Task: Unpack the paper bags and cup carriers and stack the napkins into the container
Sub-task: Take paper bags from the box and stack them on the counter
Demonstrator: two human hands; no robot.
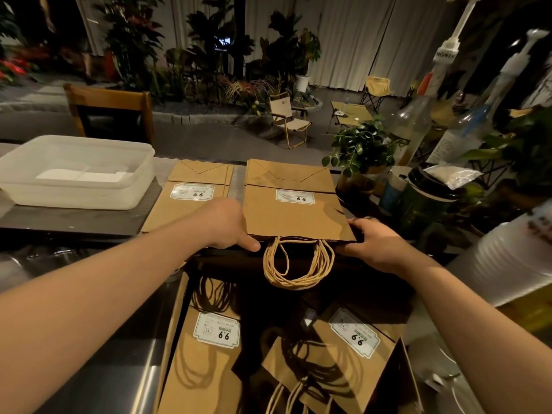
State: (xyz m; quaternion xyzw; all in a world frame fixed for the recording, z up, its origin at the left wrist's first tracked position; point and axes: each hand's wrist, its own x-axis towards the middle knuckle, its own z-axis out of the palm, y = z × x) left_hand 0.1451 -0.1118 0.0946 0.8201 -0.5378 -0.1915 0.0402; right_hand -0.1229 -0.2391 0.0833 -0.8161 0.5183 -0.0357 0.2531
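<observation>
A stack of flat brown paper bags (294, 213) with a 9.9 label lies on the counter, its twine handles (298, 264) hanging over the near edge. My left hand (228, 225) grips the stack's near left corner. My right hand (376, 243) grips its near right corner. A second flat stack of bags (191, 201) lies just to the left. More bags (215, 348) lie in an open carton below my arms. A clear plastic container (74, 174) at the far left holds white napkins (83, 175).
Syrup bottles (418, 121) with pumps, a small potted plant (361, 150) and a dark lidded jar (427, 201) crowd the counter's right side. A sleeve of plastic cups (507, 258) lies at the right. A wooden chair (110, 112) stands behind the counter.
</observation>
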